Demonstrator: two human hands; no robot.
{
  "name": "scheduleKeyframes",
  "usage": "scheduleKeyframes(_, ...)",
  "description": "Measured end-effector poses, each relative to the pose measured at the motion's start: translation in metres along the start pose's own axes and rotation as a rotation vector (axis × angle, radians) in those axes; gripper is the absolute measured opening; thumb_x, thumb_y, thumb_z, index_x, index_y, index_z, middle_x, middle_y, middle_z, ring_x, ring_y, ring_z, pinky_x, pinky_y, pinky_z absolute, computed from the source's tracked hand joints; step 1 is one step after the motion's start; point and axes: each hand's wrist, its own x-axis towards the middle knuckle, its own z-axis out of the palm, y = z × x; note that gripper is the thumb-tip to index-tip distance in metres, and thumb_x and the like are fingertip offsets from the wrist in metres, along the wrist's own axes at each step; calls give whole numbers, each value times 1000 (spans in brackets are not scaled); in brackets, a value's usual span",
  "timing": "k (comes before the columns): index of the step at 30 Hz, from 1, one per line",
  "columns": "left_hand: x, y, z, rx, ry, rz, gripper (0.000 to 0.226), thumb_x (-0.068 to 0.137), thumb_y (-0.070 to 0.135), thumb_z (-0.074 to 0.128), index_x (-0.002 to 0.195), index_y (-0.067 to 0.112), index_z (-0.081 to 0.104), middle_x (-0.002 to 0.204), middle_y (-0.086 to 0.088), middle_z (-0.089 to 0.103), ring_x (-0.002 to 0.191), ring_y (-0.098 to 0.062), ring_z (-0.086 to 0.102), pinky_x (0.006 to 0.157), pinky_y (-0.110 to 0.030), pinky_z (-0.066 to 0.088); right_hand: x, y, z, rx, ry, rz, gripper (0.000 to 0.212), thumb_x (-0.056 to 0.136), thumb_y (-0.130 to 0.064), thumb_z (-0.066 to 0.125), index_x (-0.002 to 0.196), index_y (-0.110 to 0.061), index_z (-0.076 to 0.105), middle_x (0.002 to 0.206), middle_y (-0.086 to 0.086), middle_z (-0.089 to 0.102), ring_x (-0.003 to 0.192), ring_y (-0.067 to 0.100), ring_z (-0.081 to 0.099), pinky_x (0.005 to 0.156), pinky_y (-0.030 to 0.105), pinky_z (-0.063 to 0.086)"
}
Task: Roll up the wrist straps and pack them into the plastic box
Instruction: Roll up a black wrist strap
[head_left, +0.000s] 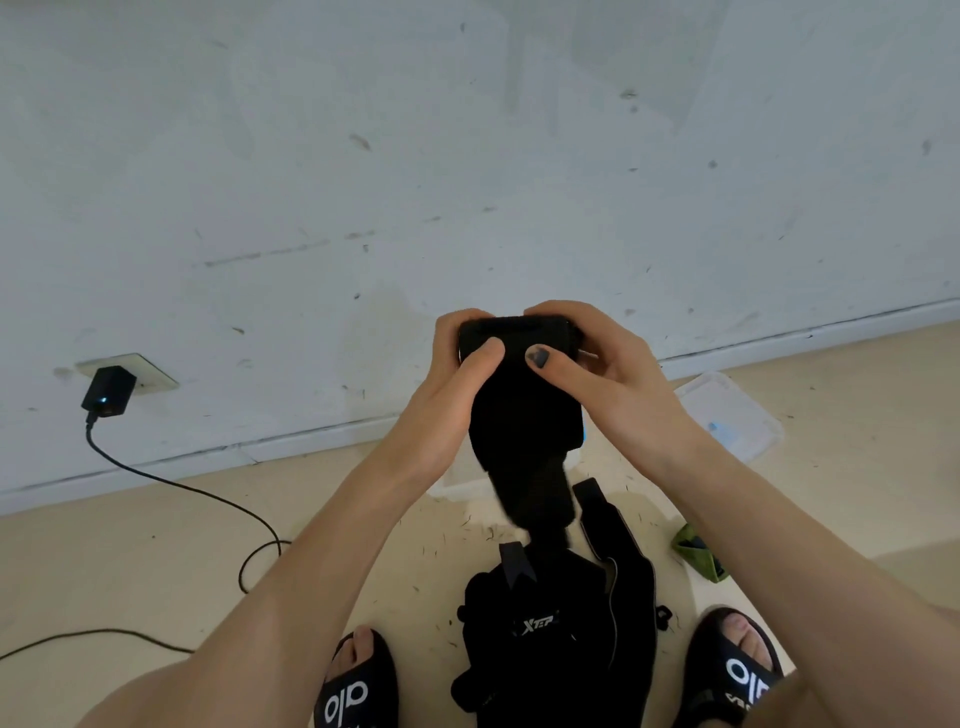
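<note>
Rolling a strap (524, 410), box (727, 415) unfilled.
My left hand (457, 364) and right hand (587, 364) pinched its roll; next, wind in the tail.

Your left hand (457, 364) and right hand (597, 364) hold a wrist strap (524, 405) between them — above more straps (561, 623) on the floor between your feet; the plastic box (737, 415) lies right, by the wall.

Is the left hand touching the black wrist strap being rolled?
Touching. The head view shows the left hand with its thumb pressed on the rolled top of the wrist strap, fingers curled behind it.
</note>
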Motion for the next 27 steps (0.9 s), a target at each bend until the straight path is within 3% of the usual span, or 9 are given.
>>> scheduleKeyframes(5, 1, 2, -1, -16, 22, 20, 22, 105, 15, 47, 118, 34, 51, 111, 1, 62, 95, -8, 67, 82, -31, 59, 1, 1, -4, 24, -55, 82, 35, 100, -6, 63, 130, -23, 62, 116, 2, 67, 97, 17, 72, 84, 35, 62)
scheduleKeyframes(9, -1, 4, 0, 84, 24, 79, 31, 101, 6, 46, 118, 32, 49, 103, 3, 61, 91, -8, 64, 76, -25, 55, 1, 2, -2, -85, -53, 135, 31, 102, -30, 62, 133, -37, 58, 117, -4, 66, 106, 7, 68, 95, 34, 58)
scheduleKeyframes(13, -1, 4, 2, 11, 27, 29, 34, 100, 4, 44, 115, 34, 49, 97, 4, 61, 84, -7, 65, 71, -25, 55, 0, 1, 4, -98, -13, 72, 27, 102, -18, 61, 127, -26, 63, 112, 1, 67, 95, 9, 70, 83, 28, 61)
scheduleKeyframes(17, -3, 0, 7, 25, 32, 18, 24, 104, 11, 46, 119, 28, 49, 103, 4, 62, 87, -3, 67, 72, -21, 55, -6, 3, 7, -59, -12, 99, 33, 103, -22, 59, 134, -34, 58, 100, -8, 67, 89, 1, 69, 76, 19, 55)
scheduleKeyframes(19, -4, 0, 6, 81, 52, 38, 19, 104, 13, 47, 117, 26, 50, 100, 8, 62, 88, -1, 64, 74, -20, 54, -2, -2, 5, -72, -31, 131, 42, 105, -32, 54, 145, -43, 46, 105, -12, 65, 96, -6, 67, 83, 15, 53)
scheduleKeyframes(21, -1, 5, -1, 70, 91, 47, 18, 103, 12, 47, 115, 25, 51, 99, 10, 60, 87, 3, 61, 75, -19, 53, 9, -6, -2, -1, 68, 128, 44, 107, -35, 49, 149, -47, 39, 116, -16, 63, 109, -3, 66, 99, 23, 52)
scheduleKeyframes(23, 3, 11, -2, 41, 126, 51, 18, 102, 10, 47, 115, 22, 51, 100, 8, 58, 85, 5, 61, 73, -18, 52, 20, -8, -6, 152, 277, 142, 39, 109, -33, 41, 147, -42, 41, 125, -11, 63, 110, 10, 70, 105, 35, 53)
scheduleKeyframes(25, 1, 12, 9, -2, 118, 44, 16, 99, 12, 50, 112, 22, 50, 97, 6, 58, 79, 6, 62, 66, -15, 50, 21, -5, 5, 180, 308, 170, 33, 110, -34, 34, 140, -39, 46, 133, -4, 63, 111, 10, 67, 105, 32, 51)
scheduleKeyframes(27, -7, 2, 25, -75, 101, -22, 16, 99, 13, 51, 111, 24, 50, 99, 1, 60, 83, -2, 66, 65, -19, 53, 9, 2, 24, 114, 204, 211, 31, 108, -38, 38, 136, -43, 48, 122, -28, 63, 109, -3, 63, 105, 30, 49)
